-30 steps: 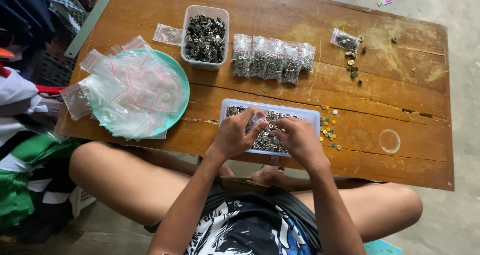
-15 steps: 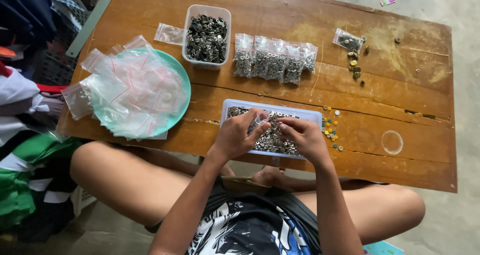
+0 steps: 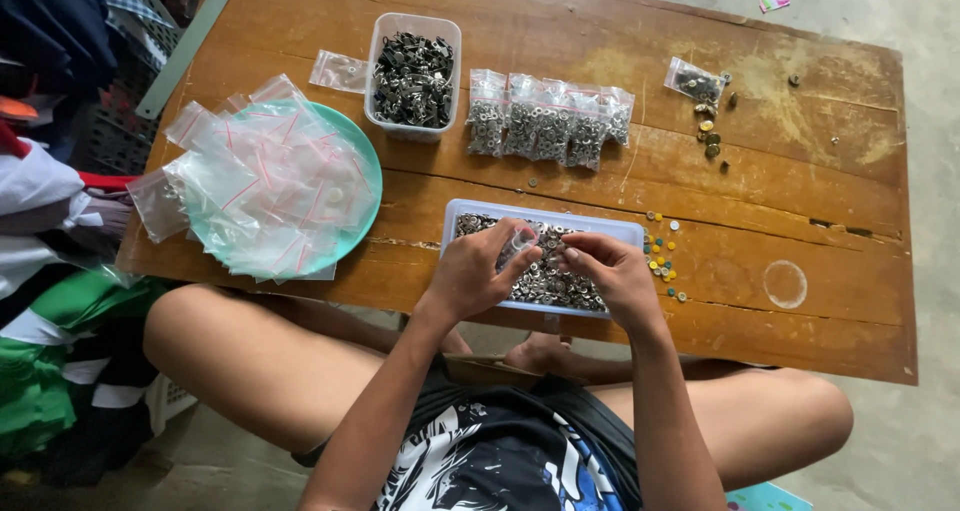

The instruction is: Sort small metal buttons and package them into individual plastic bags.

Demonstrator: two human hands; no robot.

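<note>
Clear small bag pinched by both hands above tray of silvery rings

You see silvery metal rings in a clear tray, red-striped clear bags on a turquoise plate, and a brown wooden table.

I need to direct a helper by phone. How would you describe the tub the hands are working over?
On the wooden table, find the near edge by the person's knees. The shallow clear rectangular tray of small silvery rings lies there under both hands; the other tub is deeper, farther back, and holds dark parts.
</note>
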